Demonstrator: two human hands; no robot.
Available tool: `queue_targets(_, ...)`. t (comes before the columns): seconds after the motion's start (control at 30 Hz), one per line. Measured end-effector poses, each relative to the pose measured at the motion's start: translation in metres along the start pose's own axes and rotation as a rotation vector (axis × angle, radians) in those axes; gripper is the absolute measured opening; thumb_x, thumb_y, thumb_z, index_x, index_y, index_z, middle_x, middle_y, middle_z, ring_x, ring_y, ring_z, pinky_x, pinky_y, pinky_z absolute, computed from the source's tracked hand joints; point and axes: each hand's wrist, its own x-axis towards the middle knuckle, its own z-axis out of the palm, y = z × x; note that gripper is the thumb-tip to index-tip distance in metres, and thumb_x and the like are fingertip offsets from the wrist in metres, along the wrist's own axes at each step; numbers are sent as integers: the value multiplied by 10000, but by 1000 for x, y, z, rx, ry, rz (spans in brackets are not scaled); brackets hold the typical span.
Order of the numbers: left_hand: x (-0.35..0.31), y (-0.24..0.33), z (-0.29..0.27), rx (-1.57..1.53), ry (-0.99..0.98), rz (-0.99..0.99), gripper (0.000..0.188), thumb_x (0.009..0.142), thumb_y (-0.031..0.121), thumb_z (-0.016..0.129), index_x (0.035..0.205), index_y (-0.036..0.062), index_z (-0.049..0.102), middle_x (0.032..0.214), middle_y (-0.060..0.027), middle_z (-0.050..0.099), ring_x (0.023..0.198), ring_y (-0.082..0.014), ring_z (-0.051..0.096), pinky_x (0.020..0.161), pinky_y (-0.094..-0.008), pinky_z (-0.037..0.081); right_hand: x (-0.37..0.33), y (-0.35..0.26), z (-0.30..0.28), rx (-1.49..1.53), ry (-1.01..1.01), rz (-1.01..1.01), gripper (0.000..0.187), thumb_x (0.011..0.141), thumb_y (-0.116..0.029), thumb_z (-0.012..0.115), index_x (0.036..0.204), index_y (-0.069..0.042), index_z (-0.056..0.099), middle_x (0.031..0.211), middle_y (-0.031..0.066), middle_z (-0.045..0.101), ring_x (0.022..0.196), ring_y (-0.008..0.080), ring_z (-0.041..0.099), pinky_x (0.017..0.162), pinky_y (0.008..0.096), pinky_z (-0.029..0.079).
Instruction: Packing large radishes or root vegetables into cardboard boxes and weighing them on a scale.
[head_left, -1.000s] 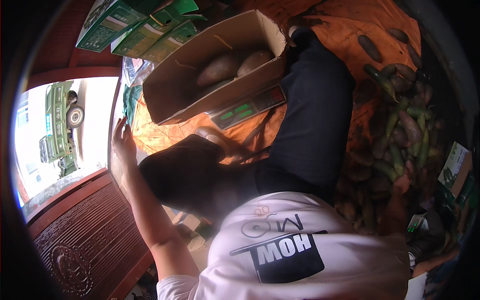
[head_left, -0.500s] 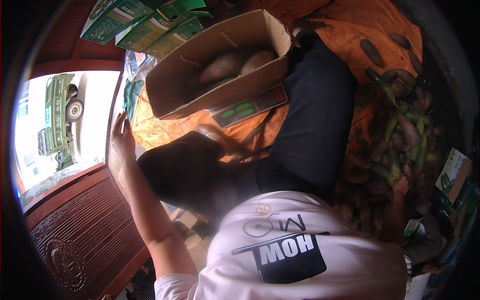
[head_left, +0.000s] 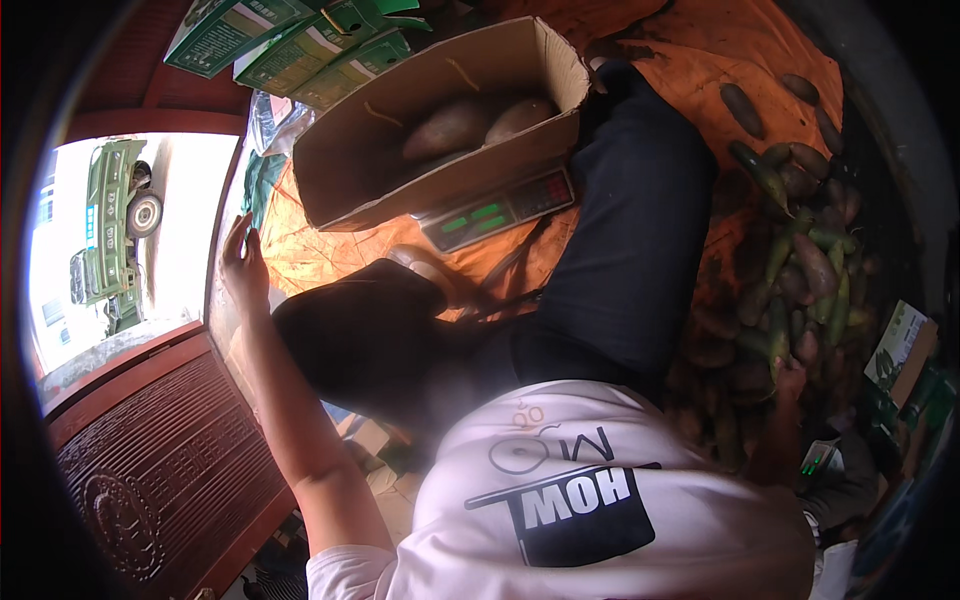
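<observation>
My right hand [head_left: 790,380] is at the near edge of a vegetable pile, its fingers closed at the lower end of a long green radish-like vegetable [head_left: 778,325]. Shadow partly hides that grip. Brownish sweet-potato-like roots [head_left: 817,265] lie around it. My left hand [head_left: 244,265] is raised at the left beside the door frame, fingers loosely bent and apart, holding nothing. Ahead of me an open cardboard box [head_left: 375,205] with large brownish roots [head_left: 447,130] inside stands on a digital scale [head_left: 495,215] with lit green and red digits.
Green printed cartons [head_left: 300,60] stand beyond the box. An orange sheet [head_left: 690,75] covers the ground. My bent legs [head_left: 630,230] lie between box and pile. A printed carton [head_left: 900,350] stands at the far right; outside the doorway is a green truck [head_left: 115,230].
My right hand has moved slightly left, onto the end of a green vegetable. My left hand stays raised, nearly in place. The box and scale look the same.
</observation>
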Motion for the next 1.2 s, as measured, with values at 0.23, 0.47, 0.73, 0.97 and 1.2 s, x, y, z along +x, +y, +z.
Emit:
queue_targets(0.23, -6, -7, 5, -41, 13, -40, 298, 1037, 124, 642, 1319, 154, 732, 1420, -132, 671, 1293, -265, 654, 1033, -371, 520, -21, -14, -14, -58, 105, 198, 555, 805, -492, 867, 1301, -275, 743, 1275, 108, 739, 1181, 366, 687, 992, 509, 532)
queue_targets(0.47, -2, -12, 4, -68, 9, -13, 298, 1041, 122, 625, 1320, 129, 729, 1427, -149, 663, 1312, -262, 641, 1049, -366, 514, -41, -23, -6, -132, 202, 170, 481, 837, -540, 820, 1245, -292, 764, 1218, 90, 753, 1140, 377, 693, 946, 529, 537)
queue_targets(0.73, -1, -15, 3, -21, -6, -8, 344, 1011, 151, 609, 1326, 74, 722, 1423, -173, 661, 1345, -322, 608, 1131, -411, 457, -48, -51, -10, -481, 449, -287, 724, 872, -403, 783, 1530, -253, 520, 1416, 26, 632, 1343, 276, 533, 1143, 484, 397)
queue_targets(0.97, 0, -1, 6, 27, -8, -14, 355, 1009, 145, 595, 1332, 57, 713, 1422, -176, 661, 1353, -323, 603, 1134, -414, 454, -47, -77, -21, -525, 98, -198, 812, 793, -371, 860, 1505, -173, 525, 1496, 5, 528, 1373, 268, 475, 1267, 465, 271)
queue_targets(1.2, 0, -8, 2, -34, 12, 4, 310, 1036, 116, 612, 1324, 90, 724, 1444, -159, 646, 1341, -286, 608, 1016, -398, 555, -57, -90, -12, -443, 268, -216, 753, 715, -345, 903, 1386, -172, 608, 1408, 5, 538, 1358, 285, 468, 1201, 473, 347)
